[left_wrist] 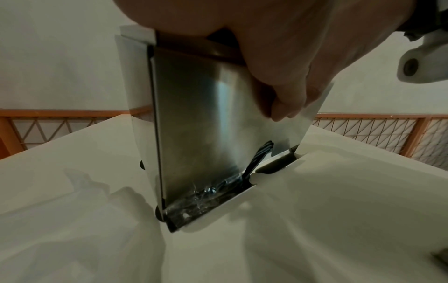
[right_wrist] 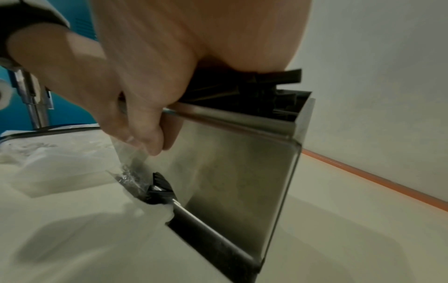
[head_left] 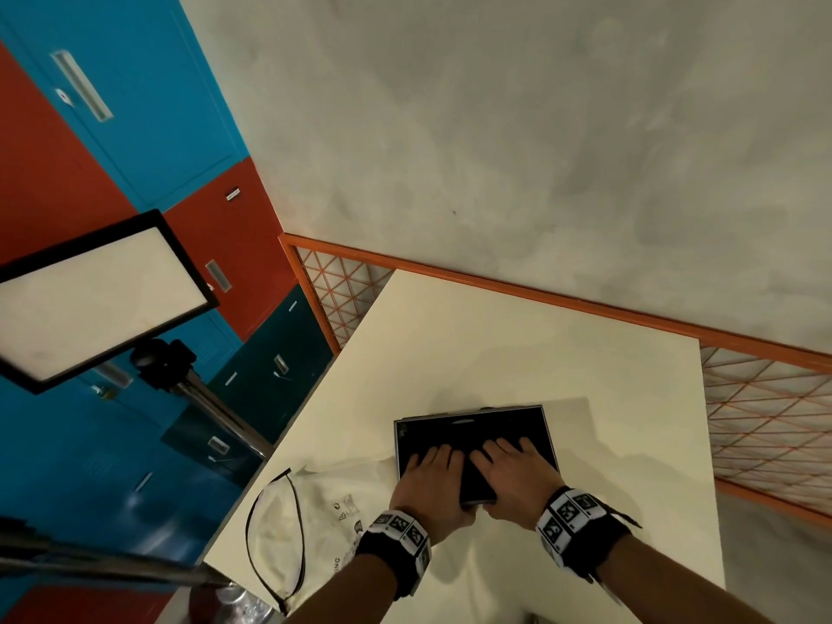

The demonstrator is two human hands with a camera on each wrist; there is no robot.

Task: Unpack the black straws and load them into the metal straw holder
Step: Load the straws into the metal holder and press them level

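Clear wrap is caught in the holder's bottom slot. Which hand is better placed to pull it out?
Left hand: its thumb hangs down the front of the metal straw holder, right at the clear wrap. The right hand lies flat on the black straws.

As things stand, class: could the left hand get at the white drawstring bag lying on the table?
Probably yes: the white drawstring bag lies uncovered just beside the left hand, which first must leave the metal straw holder.
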